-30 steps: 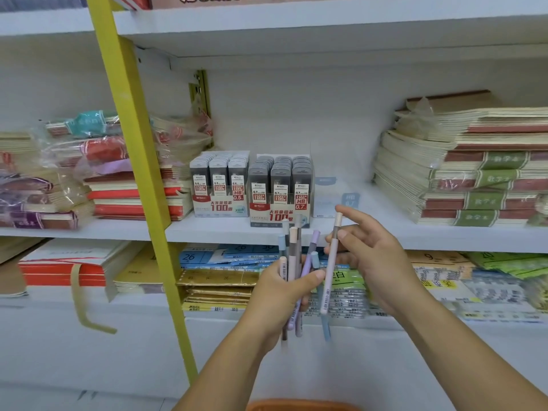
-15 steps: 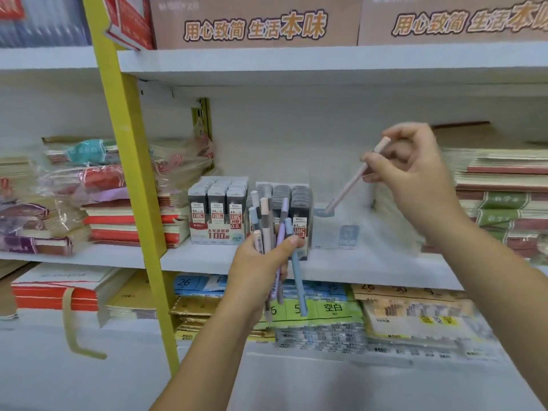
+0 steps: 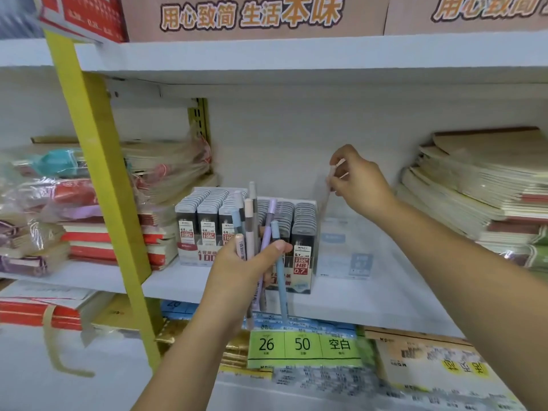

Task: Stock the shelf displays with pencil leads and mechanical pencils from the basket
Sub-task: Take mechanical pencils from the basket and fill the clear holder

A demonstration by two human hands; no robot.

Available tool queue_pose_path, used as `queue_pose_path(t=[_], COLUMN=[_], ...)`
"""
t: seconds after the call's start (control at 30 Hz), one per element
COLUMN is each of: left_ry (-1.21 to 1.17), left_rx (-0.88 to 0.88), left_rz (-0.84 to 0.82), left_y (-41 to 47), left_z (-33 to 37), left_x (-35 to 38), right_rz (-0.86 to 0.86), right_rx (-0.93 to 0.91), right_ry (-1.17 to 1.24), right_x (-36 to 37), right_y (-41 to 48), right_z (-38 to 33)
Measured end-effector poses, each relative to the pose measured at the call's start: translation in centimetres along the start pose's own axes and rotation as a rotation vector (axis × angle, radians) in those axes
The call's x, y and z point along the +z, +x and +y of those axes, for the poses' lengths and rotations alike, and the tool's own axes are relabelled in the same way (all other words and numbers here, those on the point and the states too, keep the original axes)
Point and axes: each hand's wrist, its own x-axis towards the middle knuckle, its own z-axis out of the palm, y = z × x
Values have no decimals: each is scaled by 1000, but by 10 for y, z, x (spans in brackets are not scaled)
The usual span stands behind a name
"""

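My left hand (image 3: 243,265) grips a bundle of several pastel mechanical pencils (image 3: 261,232), upright, in front of the shelf's edge. My right hand (image 3: 357,185) pinches the top of one pale pink pencil (image 3: 327,188), which points down into a clear plastic display box (image 3: 344,247). Left of that box stand two display boxes of pencil leads: the 0.5 box (image 3: 201,229) and the 0.7 box (image 3: 302,241). All stand on the white middle shelf (image 3: 341,295). The basket is out of view.
A yellow upright post (image 3: 100,179) crosses the shelf's left part. Wrapped notebooks (image 3: 74,209) are stacked at the left and a tall pile of exercise books (image 3: 480,191) at the right. Paper packs with a green label (image 3: 302,345) fill the shelf below.
My right hand took one pink pencil from the bundle, lifted it to the right and now lowers it, nearly upright, into the clear box. My left hand rose to shelf level.
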Motion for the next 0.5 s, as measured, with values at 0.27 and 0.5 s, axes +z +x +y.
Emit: queue_pose_path(t=[0.27, 0.5], left_ry=[-5, -19], left_rx=[8, -8], left_rz=[-2, -7], left_y=[-1, -4], left_z=[1, -3], left_x=[2, -1], right_rz=[-78, -106], right_rx=[-55, -9], right_ry=[-44, -74], right_x=[5, 12], right_y=[6, 4], right_z=[4, 4])
